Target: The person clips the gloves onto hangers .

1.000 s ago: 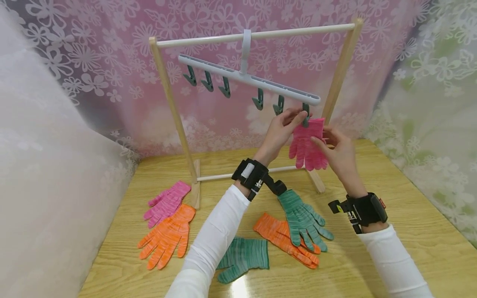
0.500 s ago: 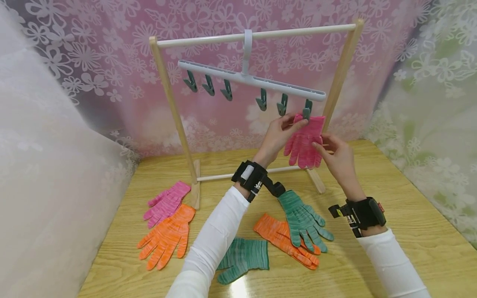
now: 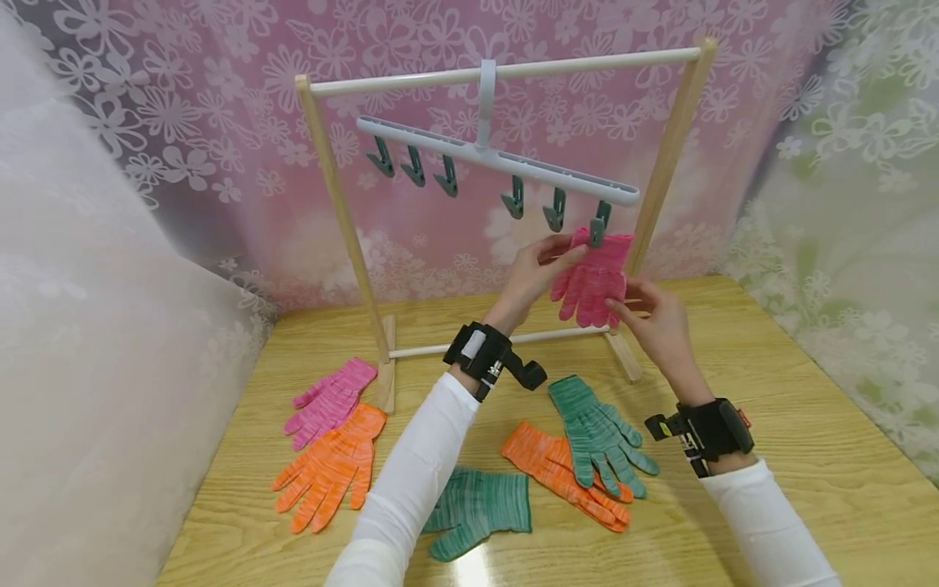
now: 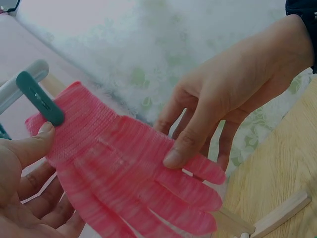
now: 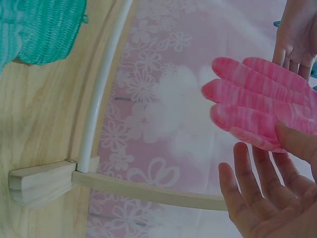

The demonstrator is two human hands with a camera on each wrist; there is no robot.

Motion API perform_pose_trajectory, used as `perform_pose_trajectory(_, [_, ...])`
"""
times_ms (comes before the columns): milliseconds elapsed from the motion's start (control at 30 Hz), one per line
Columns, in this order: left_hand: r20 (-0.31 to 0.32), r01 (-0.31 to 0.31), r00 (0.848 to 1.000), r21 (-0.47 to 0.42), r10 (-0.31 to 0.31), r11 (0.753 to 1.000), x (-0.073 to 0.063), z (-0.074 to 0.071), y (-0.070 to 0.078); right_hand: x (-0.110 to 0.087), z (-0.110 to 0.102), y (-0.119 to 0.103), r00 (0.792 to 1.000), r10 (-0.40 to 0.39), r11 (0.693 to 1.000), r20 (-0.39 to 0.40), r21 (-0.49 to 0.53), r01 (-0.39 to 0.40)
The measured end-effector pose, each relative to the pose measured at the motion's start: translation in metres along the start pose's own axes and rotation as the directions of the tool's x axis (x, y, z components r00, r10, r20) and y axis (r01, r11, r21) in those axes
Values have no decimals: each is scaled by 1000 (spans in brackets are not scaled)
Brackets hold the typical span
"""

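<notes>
Floral curtains (image 3: 411, 244), pinkish at back, close in a light wood-grain desk (image 3: 756, 350). L hand (image 3: 531, 273) pinches the cuff of a pink glove (image 3: 590, 285), thumb in front, fingers behind; R hand (image 3: 660, 322) has its side edge in a light pinch nr the finger bases, other fingers spread loose. Glove's up in the air, off the desk, under the hanger's low R end. Cuff pts up, fingers down & a bit L; long axis near vert., slight lean. Looks flat, streaky pink w/ paler flecks, ribbed cuff, knit finger tubes. Dark green clip (image 3: 597, 228) lies over the cuff, L thumb at its tip; can't tell how firmly it bites.

Grey-white hanger (image 3: 499, 159) tilts R end down, hooked mid-rod on a wood rack (image 3: 675, 139), w/ 5 more clips along it. On desk, toward L edge by the rack's L foot: 2nd pink glove (image 3: 333, 399), orange glove (image 3: 333, 465) overlapping it. Mid-desk, toward viewer: green glove (image 3: 487, 505), cuff R. Just R of that: folded-looking orange glove (image 3: 539, 452), w/ 2nd green glove (image 3: 601, 432) partly on top.
</notes>
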State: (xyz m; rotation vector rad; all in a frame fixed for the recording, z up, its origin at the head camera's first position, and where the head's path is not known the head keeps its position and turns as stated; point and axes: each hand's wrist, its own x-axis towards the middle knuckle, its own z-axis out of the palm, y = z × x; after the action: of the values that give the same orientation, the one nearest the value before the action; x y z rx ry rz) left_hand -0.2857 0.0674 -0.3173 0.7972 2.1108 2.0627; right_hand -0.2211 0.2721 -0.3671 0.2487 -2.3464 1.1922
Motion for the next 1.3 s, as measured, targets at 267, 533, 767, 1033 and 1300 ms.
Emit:
perform_pose_trajectory(267, [20,-31,999,-71,32,997,-4,-14,-4,-9,5,11,998,4,999,69,-39,-1])
perform_pose_trajectory(533, [-28,-47,999,-109,45,993,-1,-22,1,-20,10,26,990,-25,995,139,-97,38])
perform_pose_trajectory(767, [-30,-75,997,-118,72,990,2,-24,12,-32,17,38,952,40,987,304,-159,10])
perform_pose_trajectory(1033, [-39,-100,994,-63,98,993,5,-25,27,-44,28,43,906,93,952,413,-304,41])
perform_pose_trajectory(1300, [-31,-182,983,-88,180,979,11,-24,39,-50,34,42,893,100,907,439,-409,99])
